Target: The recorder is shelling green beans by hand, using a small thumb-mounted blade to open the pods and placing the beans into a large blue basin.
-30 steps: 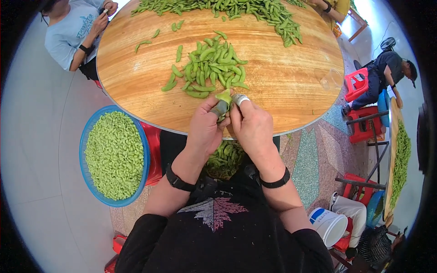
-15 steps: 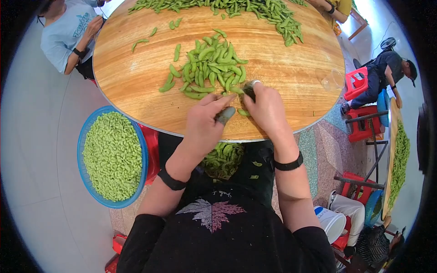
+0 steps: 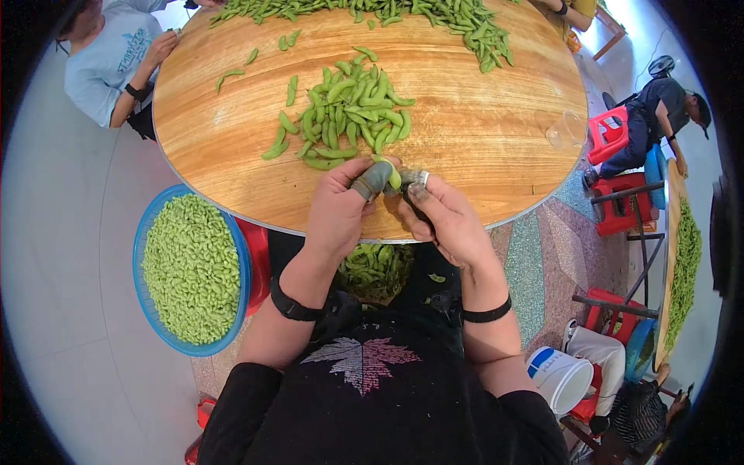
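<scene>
A green edamame pod [image 3: 394, 175] is held upright between my two hands over the table's near edge. My left hand [image 3: 338, 208] pinches it, its thumb wearing a dark grey-green cover. My right hand [image 3: 451, 222] is closed at the pod's lower right side, with dark covers on its thumb and a finger; its grip is partly hidden. Just beyond my hands lies a loose pile of edamame pods [image 3: 349, 108] on the round wooden table [image 3: 480, 139].
A blue basket [image 3: 139, 267] of shelled beans stands at my left. Below the table edge sits a container of empty pods [image 3: 376, 271]. A larger pod heap [image 3: 473, 27] lies at the far side. A clear cup [image 3: 566, 130], white bucket [image 3: 559, 381] and other people are around.
Both hands have drawn closer together and toward me. A pod now stands up between them; before, my right hand was at a pod by the pile's near edge.
</scene>
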`<move>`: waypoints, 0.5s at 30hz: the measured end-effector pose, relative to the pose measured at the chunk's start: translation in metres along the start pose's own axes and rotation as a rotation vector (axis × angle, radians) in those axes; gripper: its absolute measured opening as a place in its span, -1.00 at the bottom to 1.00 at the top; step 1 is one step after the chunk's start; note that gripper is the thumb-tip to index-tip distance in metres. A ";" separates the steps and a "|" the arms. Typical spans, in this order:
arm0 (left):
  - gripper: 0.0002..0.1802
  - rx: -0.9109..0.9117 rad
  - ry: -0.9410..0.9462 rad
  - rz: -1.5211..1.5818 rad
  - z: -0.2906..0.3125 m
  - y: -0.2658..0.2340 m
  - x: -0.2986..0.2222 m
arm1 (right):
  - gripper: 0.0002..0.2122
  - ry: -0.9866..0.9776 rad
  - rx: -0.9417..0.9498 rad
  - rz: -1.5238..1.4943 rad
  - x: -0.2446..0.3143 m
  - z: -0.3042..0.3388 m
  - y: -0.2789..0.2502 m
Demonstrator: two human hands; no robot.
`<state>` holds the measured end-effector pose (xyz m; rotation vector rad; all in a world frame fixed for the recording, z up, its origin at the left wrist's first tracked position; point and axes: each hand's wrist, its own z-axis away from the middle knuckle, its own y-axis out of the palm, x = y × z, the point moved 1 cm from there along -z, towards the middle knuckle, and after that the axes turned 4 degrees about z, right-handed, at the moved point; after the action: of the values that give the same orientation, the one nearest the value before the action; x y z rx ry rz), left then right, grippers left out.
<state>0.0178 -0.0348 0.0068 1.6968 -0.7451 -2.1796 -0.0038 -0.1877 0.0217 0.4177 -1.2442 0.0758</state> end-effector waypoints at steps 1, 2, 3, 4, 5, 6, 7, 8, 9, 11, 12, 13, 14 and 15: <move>-0.82 -0.001 0.002 -0.002 0.000 -0.001 0.001 | -0.83 0.002 0.058 -0.049 -0.002 0.000 -0.001; -0.83 0.002 0.030 -0.005 0.001 -0.003 0.002 | -0.83 0.001 0.060 -0.050 0.000 0.000 0.001; -0.84 0.005 0.058 -0.007 0.001 -0.004 0.002 | -0.84 0.034 0.061 -0.128 0.003 0.002 0.002; -0.84 0.004 0.059 -0.007 0.002 -0.002 0.002 | -0.84 0.069 0.061 -0.206 0.004 0.004 0.003; -0.84 -0.007 0.106 -0.050 0.004 -0.001 0.000 | -0.84 0.069 0.062 -0.205 0.004 0.004 0.004; -0.84 -0.018 0.153 -0.093 0.005 0.000 -0.001 | -0.85 0.072 0.083 -0.245 0.004 0.004 0.005; -0.84 -0.017 0.154 -0.092 0.006 -0.001 0.001 | -0.85 0.075 0.102 -0.286 0.003 0.005 0.006; -0.85 0.004 0.185 -0.120 0.006 -0.004 0.006 | -0.85 0.074 0.102 -0.284 -0.001 0.003 0.007; -0.85 0.024 0.216 -0.147 0.007 -0.006 0.007 | -0.85 0.032 0.066 -0.154 -0.010 0.000 0.007; -0.85 0.079 0.047 0.026 0.015 -0.015 0.002 | -0.85 -0.010 0.027 -0.026 -0.014 0.001 0.009; -0.85 0.131 -0.122 0.198 0.017 -0.020 0.000 | -0.85 0.063 0.062 -0.177 -0.013 0.004 0.012; -0.85 0.129 -0.118 0.198 0.019 -0.026 -0.002 | -0.85 0.137 0.101 -0.326 -0.010 0.008 0.016; -0.87 0.207 -0.132 0.231 0.020 -0.030 -0.004 | -0.85 0.185 0.117 -0.367 -0.008 0.009 0.020; -0.88 0.285 -0.145 0.263 0.021 -0.032 -0.005 | -0.85 0.186 0.121 -0.365 -0.010 0.008 0.023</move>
<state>0.0022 -0.0008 -0.0032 1.4690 -1.2931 -2.1037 -0.0210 -0.1676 0.0203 0.7207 -0.9675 -0.1193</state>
